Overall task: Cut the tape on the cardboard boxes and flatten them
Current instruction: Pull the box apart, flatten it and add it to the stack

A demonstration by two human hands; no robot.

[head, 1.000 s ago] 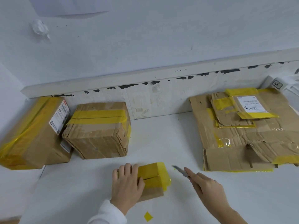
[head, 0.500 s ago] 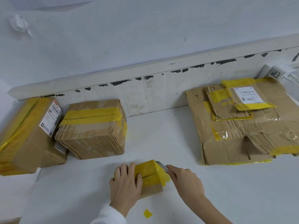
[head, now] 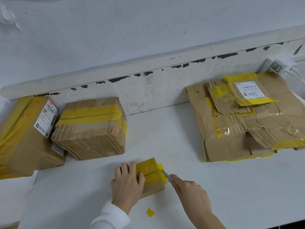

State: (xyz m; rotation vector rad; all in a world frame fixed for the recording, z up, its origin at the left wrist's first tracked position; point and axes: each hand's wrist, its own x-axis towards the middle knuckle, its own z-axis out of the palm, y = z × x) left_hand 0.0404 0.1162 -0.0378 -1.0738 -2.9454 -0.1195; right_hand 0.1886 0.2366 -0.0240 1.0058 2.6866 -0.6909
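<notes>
1. Small box (head: 148, 177): near centre of white surface (head: 231, 187), yellow-taped, seam running left to right.
2. Left hand (head: 127, 180): flat over box's left half, fingers draped, steadying.
3. Right hand (head: 189, 190): curled round knife (head: 167, 176), immediately right of box; blade tip at seam's right end, pointing far-left.

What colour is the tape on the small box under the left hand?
Yellow tape, head view.

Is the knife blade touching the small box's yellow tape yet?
Touching. The head view shows the knife tip meeting the yellow tape at the small box right edge.
</notes>
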